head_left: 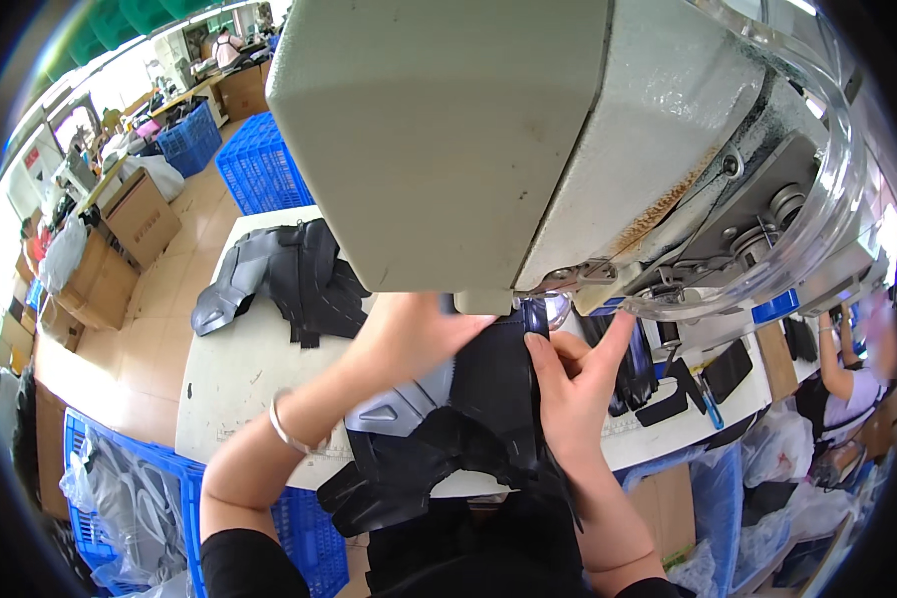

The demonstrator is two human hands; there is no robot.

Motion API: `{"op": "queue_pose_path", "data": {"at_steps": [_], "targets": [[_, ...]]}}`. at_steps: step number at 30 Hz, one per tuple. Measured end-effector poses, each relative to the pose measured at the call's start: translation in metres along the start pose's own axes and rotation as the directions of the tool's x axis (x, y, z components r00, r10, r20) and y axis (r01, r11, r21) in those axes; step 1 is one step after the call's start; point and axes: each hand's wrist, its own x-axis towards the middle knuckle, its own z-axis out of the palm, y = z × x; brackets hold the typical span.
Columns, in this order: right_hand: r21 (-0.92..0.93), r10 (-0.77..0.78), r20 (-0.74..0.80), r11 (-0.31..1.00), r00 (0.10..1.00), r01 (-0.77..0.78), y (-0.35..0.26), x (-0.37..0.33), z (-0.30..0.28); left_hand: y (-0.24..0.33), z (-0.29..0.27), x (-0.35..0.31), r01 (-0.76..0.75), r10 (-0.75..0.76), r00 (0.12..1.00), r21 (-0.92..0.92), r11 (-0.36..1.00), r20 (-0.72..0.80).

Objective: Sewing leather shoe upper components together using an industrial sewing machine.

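A black leather-like piece [493, 384] with a grey moulded panel [404, 404] lies under the head of a sewing machine [439, 140]. It hangs over the table's near edge towards my lap. My left hand [399, 339] is at the piece's left side, its thumb stretched over the black surface. The machine head hides its other fingers. On the right edge of the piece, my right hand [583, 389] grips with the thumb and curled fingers, while its index finger points up beside the machine. The needle area is mostly hidden.
Another black and grey piece [299, 279] lies on the white table [219, 399] at the left. Black flat pieces [728, 369] and a blue-handled tool [711, 404] lie at the right. Blue crates [264, 164] stand around the table. A co-worker [852, 384] sits at the far right.
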Motion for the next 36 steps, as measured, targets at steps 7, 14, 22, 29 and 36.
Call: {"op": "queue_pose_path", "data": {"at_steps": [7, 14, 22, 29, 36], "targets": [[0.258, 0.122, -0.074, 0.961, 0.99, -0.1, -0.014, -0.011, 0.014, 0.025, 0.031, -0.053, -0.333, 0.396, 0.917, 0.455, 0.826, -0.047], [0.095, 0.281, 0.333, 0.94, 0.9, -0.329, 0.015, -0.018, -0.03, 0.015, 0.03, -0.038, -0.454, 0.585, 0.801, 0.507, 0.732, -0.128], [0.011, 0.232, 0.377, 0.967, 0.897, -0.255, 0.008, -0.019, -0.036, 0.017, 0.034, -0.037, -0.409, 0.594, 0.784, 0.572, 0.711, -0.178], [0.035, 0.216, 0.37, 0.969, 0.904, -0.246, 0.008, -0.016, -0.037, 0.016, 0.046, -0.034, -0.363, 0.62, 0.734, 0.612, 0.703, -0.277], [0.036, 0.195, 0.357, 0.974, 0.914, -0.222, 0.004, -0.014, -0.034, 0.02, 0.044, -0.028, -0.34, 0.597, 0.745, 0.6, 0.725, -0.299]]}}
